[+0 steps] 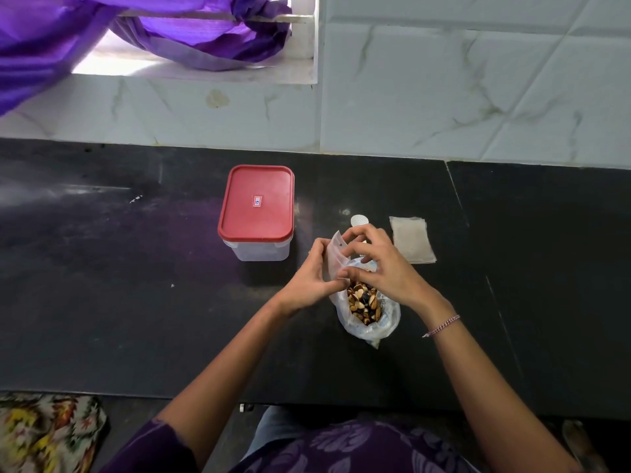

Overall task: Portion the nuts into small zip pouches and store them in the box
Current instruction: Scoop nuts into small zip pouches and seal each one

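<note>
Nuts (363,302) heaped in open bag (375,327) on dark surface (136,302), zip pouch (336,254) pinched just above by left hand (312,278) and right hand (382,264), seemingly to part its mouth for filling; lidded box (257,213) far left.

Looks like a home kitchen: a dark stone bench (136,302) against marble-look wall tiles (478,97), a purple curtain (51,46) bunched at the window ledge, and perhaps a patterned cloth (44,435) on the floor.

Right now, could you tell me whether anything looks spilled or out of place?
Nothing stands out: the nuts sit inside their open bag, the box stands upright, lid on, and spare pouches lie stacked.
</note>
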{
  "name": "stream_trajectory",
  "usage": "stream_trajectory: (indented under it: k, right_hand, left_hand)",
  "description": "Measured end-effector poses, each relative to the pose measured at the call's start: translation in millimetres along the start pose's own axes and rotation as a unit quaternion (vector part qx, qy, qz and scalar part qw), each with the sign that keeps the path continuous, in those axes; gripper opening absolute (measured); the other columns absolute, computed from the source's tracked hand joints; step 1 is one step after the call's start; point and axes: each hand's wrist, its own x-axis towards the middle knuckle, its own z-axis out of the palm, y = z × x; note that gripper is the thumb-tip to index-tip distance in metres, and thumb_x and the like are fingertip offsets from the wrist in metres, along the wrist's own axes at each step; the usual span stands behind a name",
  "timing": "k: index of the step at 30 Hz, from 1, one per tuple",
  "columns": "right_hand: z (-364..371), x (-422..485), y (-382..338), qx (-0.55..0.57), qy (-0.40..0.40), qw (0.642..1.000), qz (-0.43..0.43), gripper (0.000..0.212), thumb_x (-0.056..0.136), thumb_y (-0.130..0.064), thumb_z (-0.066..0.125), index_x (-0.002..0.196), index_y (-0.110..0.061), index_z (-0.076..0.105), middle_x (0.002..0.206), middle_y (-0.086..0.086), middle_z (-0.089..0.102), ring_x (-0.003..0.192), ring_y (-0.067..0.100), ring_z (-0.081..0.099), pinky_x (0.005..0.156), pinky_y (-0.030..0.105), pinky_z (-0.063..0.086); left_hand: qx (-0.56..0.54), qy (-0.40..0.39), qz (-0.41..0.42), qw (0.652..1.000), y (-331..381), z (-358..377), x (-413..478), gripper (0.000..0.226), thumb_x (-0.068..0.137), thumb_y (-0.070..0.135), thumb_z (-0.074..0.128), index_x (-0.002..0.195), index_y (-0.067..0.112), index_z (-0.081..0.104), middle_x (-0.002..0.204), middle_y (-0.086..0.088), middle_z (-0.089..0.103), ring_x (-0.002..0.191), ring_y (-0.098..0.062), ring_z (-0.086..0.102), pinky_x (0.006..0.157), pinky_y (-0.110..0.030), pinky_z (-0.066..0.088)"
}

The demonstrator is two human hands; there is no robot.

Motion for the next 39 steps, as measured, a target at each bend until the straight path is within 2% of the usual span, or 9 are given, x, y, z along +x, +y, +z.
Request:
stream_trajectory:
  k: [3,8,14,20,24,28,31,35,39]
  right_hand:
    - [2.3,0.7,1.7,0.020,0.017,1.000,0.004,0.020,0.076,-0.036,0.074,0.092,-0.035,0.062,0.122,-0.007,0.047,0.109,0.002,0.041,0.087,0.023,0.047]
    - [1.4,-0.8,7.1,0.004,0.041,0.999,0.006,0.022,0.071,-0.036,0.080,0.085,-0.036,0.063,0.112,-0.009,0.049,0.104,0.005,0.044,0.079,0.021,0.043]
    - [-0.9,-0.4,6.9,-0.020,0.042,0.999,-0.005,0.023,0.069,-0.041,0.079,0.082,-0.035,0.061,0.105,-0.010,0.050,0.101,0.003,0.042,0.079,0.021,0.042]
    - [-3.0,1.3,3.0,-0.125,0.003,0.992,-0.036,0.022,0.075,-0.041,0.075,0.085,-0.029,0.059,0.105,-0.010,0.047,0.101,0.002,0.036,0.075,0.015,0.038]
    - [-3.9,3.2,0.4,-0.165,-0.014,0.985,-0.043,0.029,0.077,-0.043,0.073,0.097,-0.026,0.060,0.107,-0.011,0.047,0.101,0.000,0.034,0.077,0.018,0.042]
    - [-3.1,3.7,0.0,-0.175,-0.034,0.983,-0.047,0.035,0.076,-0.047,0.071,0.103,-0.027,0.060,0.107,-0.011,0.047,0.098,0.000,0.034,0.076,0.017,0.040]
    - [-0.4,3.9,-3.4,-0.089,-0.013,0.996,-0.005,0.039,0.079,-0.061,0.052,0.099,-0.029,0.060,0.103,-0.013,0.050,0.095,-0.001,0.042,0.076,0.014,0.040]
    - [3.9,8.5,-8.7,-0.008,0.090,0.995,0.051,0.016,0.086,-0.034,0.066,0.093,-0.024,0.055,0.091,-0.012,0.057,0.085,0.000,0.059,0.068,0.014,0.047]
    - [11.6,14.5,-18.6,-0.049,0.100,0.989,0.100,0.030,0.082,-0.023,0.072,0.095,-0.021,0.045,0.084,-0.008,0.059,0.075,0.007,0.062,0.061,0.015,0.050]
  left_hand:
    - [-0.009,-0.007,0.003,1.000,2.3,0.4,-0.5,0.062,0.067,0.036,0.069,0.116,0.025,0.033,0.119,-0.005,0.046,0.119,-0.017,0.051,0.099,-0.031,0.049]
    - [0.029,0.020,0.058,0.998,2.6,-0.6,-1.0,0.082,0.070,0.041,0.074,0.135,0.026,0.026,0.130,-0.001,0.043,0.125,-0.016,0.046,0.105,-0.026,0.042]
    - [0.041,0.048,0.092,0.994,-0.8,0.1,-1.5,0.085,0.072,0.039,0.077,0.141,0.026,0.030,0.132,0.007,0.049,0.126,-0.016,0.049,0.105,-0.020,0.038]
    - [0.102,0.075,0.116,0.985,-1.8,-5.4,-0.7,0.073,0.072,0.045,0.075,0.133,0.027,0.038,0.131,0.009,0.050,0.125,-0.013,0.049,0.108,-0.035,0.041]
    - [0.112,0.094,0.116,0.982,-4.1,-5.7,0.4,0.073,0.070,0.050,0.075,0.127,0.018,0.041,0.123,0.005,0.052,0.118,-0.014,0.052,0.104,-0.036,0.044]
    - [0.120,0.099,0.113,0.981,-6.4,-4.1,1.8,0.077,0.068,0.053,0.075,0.124,0.016,0.039,0.120,0.004,0.051,0.116,-0.013,0.053,0.103,-0.038,0.046]
    - [0.119,0.108,0.106,0.981,-6.3,-2.1,1.3,0.076,0.069,0.053,0.075,0.124,0.018,0.035,0.119,0.011,0.049,0.115,-0.006,0.052,0.100,-0.031,0.047]
    - [0.133,0.117,0.103,0.979,-10.9,-1.1,0.3,0.074,0.072,0.040,0.075,0.126,0.019,0.031,0.120,0.022,0.042,0.115,0.004,0.047,0.098,-0.021,0.045]
    - [0.143,0.101,0.107,0.979,-15.7,2.6,2.3,0.077,0.072,0.014,0.079,0.128,0.022,0.027,0.124,0.007,0.048,0.121,-0.007,0.051,0.103,-0.032,0.046]
